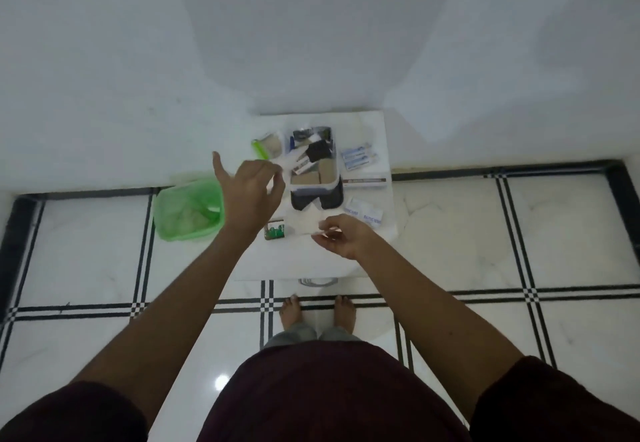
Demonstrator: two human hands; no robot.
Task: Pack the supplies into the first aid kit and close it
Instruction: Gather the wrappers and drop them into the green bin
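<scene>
Nearest: bare feet [318,313] on tiled floor [467,244], at front edge of small white table [277,265]. R hand [341,237] low over table's near part, fingers curled, thumb and fingertips pinched on edge of white flat packet [306,221]; packet lies at near side of kit. Just L of packet, small green-printed box [274,229] flat on table. L hand [251,188] raised higher, thumb stuck out, fingers bent loosely, tips pinched on thin white strip-like item [287,161] at kit's L rim; what it is, cannot tell. Green basket [188,209] L of table, beside L wrist. First aid kit [313,171], clear tub, lid off, at table centre, holding tan rolls and dark items. R of kit: sachets [367,214], long flat box [365,181], blue-white packs [358,157]. Far L of kit: green-edged pouch [266,146].
</scene>
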